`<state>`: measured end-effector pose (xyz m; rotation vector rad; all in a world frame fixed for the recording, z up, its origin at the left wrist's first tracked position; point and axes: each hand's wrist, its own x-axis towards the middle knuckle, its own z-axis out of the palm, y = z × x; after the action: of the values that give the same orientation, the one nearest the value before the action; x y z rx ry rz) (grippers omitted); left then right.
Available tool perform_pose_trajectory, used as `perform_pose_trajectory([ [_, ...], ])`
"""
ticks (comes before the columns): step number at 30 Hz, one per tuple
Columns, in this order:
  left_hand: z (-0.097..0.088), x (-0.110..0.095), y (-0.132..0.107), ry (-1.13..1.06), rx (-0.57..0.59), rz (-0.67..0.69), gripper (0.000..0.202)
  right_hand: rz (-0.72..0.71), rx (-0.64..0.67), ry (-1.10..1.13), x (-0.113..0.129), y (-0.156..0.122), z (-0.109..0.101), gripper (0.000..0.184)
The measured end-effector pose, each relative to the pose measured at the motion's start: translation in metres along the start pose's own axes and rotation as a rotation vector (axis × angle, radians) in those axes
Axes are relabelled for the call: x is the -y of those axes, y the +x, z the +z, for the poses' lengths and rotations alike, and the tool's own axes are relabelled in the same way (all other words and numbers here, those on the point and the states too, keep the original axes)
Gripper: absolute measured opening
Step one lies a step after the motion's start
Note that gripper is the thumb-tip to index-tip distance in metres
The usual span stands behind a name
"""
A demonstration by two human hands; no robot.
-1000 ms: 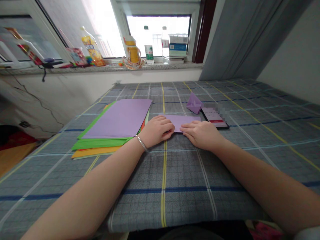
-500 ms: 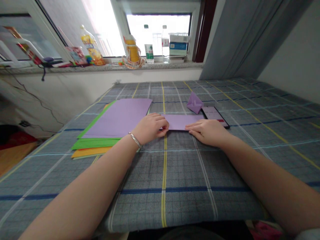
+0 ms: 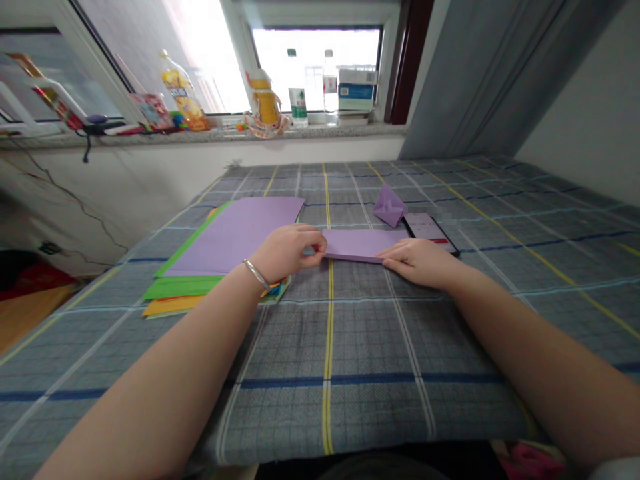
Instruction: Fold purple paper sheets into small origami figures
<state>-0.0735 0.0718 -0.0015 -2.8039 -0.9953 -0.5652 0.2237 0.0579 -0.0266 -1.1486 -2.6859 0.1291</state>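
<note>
A folded strip of purple paper (image 3: 357, 243) lies crosswise on the checked cloth, its near edge standing slightly off the surface. At its left end, my left hand (image 3: 293, 250) has thumb and forefinger curled together in a pinch on the paper's edge; the exact grip is partly hidden. Stretched fingers of my right hand (image 3: 417, 261) rest flat on the strip's right end, the thumb along its near edge. Behind the strip stands a small folded purple paper shape (image 3: 389, 205). A phone (image 3: 431, 233) lies just beyond my right hand, partly covered by it.
Left of the strip is a stack of coloured paper sheets (image 3: 235, 230), purple on top with green and orange below. The checked tablecloth (image 3: 375, 347) covers the table. Bottles, a yellow cup (image 3: 267, 107) and boxes (image 3: 357, 90) line the windowsill at the back.
My left hand has slid a little to the left along the strip, showing more of the paper. The strip's near edge has risen slightly. My right hand has shifted slightly right.
</note>
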Motion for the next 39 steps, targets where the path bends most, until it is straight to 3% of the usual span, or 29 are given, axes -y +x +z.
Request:
perform_pose_trajectory([
  [8,-0.004,-0.003,-0.001,-0.028,0.015,-0.026,0.009,0.015,0.029,-0.005,-0.001,-0.001,-0.004,0.033],
  [14,-0.007,0.007,-0.005,-0.1,0.041,-0.103,0.008,0.016,0.036,-0.013,-0.005,-0.002,-0.004,0.034],
  [17,-0.003,0.01,-0.006,-0.216,0.072,-0.225,0.008,0.008,0.033,-0.006,-0.004,-0.003,-0.004,0.034],
  [22,0.007,0.003,-0.002,-0.394,0.149,-0.432,0.03,-0.041,0.016,0.013,0.005,-0.001,-0.006,0.026],
  [24,0.009,-0.005,0.0,-0.35,0.225,-0.434,0.035,-0.055,0.033,0.047,0.006,-0.001,-0.006,0.024],
  [28,0.01,-0.029,0.004,-0.063,0.319,-0.41,0.035,-0.044,0.108,0.16,-0.001,-0.003,-0.01,0.03],
  [33,0.015,-0.048,0.003,0.187,0.27,-0.381,0.045,0.128,0.081,0.058,-0.009,-0.008,-0.016,0.032],
  [39,0.022,-0.046,0.001,0.212,0.369,-0.43,0.053,0.471,0.122,-0.189,-0.007,-0.013,-0.019,0.039],
])
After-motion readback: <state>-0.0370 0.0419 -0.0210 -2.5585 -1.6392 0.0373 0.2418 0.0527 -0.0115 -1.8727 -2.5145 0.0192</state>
